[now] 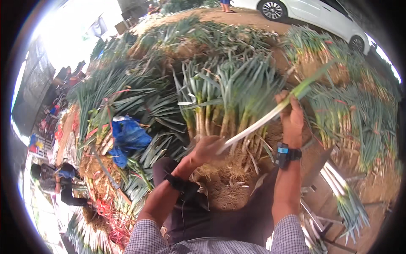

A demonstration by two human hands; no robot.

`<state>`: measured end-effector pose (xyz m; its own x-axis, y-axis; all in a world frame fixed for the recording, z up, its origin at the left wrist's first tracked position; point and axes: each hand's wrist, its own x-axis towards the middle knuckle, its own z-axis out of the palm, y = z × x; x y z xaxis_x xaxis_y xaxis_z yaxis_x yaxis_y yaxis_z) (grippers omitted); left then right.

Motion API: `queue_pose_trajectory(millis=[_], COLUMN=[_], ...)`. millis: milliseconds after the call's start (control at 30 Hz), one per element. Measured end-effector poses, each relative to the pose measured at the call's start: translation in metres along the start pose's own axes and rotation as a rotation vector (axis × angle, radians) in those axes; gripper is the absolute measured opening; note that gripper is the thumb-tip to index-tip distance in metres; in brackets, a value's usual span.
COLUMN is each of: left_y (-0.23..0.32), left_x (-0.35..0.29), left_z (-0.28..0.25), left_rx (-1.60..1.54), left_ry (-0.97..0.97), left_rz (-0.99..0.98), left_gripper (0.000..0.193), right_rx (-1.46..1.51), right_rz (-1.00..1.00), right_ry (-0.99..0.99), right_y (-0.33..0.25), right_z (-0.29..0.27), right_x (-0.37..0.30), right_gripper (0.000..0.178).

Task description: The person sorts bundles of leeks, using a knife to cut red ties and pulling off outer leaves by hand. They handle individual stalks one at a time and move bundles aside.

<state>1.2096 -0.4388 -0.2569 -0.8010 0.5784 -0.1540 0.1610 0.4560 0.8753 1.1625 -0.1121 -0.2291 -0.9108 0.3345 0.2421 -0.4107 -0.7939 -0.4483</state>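
Rolled checked shirt sleeves [148, 237], dark trousers [237, 216], black bands on both wrists, the right one blue-faced [282, 151].

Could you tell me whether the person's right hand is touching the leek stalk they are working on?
Touching: the head view shows the right hand closed around the leek stalk near its green end.

Lying left of centre in the frame, crumpled among green leek leaves: a blue plastic bag [126, 137]. Sitting right of centre, on a wrist: a small black device with a blue screen [282, 150]. No labels or signs showing.
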Motion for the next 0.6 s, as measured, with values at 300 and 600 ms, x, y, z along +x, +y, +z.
queue_pose_trajectory(millis=[300,600], left_y=[-0.042,-0.082], left_x=[0.019,0.010], left_z=[0.041,-0.008], left_rx=[-0.826,-0.126], left_ry=[0.099,0.106], left_rz=[-0.200,-0.042], left_gripper=[0.031,0.053], right_rx=[-0.027,0.147], right_rz=[-0.137,-0.180], right_ry=[0.070,-0.054], right_y=[-0.040,0.008], right_z=[-0.008,-0.008], right_x=[-0.016,-0.014], right_gripper=[0.009,0.013])
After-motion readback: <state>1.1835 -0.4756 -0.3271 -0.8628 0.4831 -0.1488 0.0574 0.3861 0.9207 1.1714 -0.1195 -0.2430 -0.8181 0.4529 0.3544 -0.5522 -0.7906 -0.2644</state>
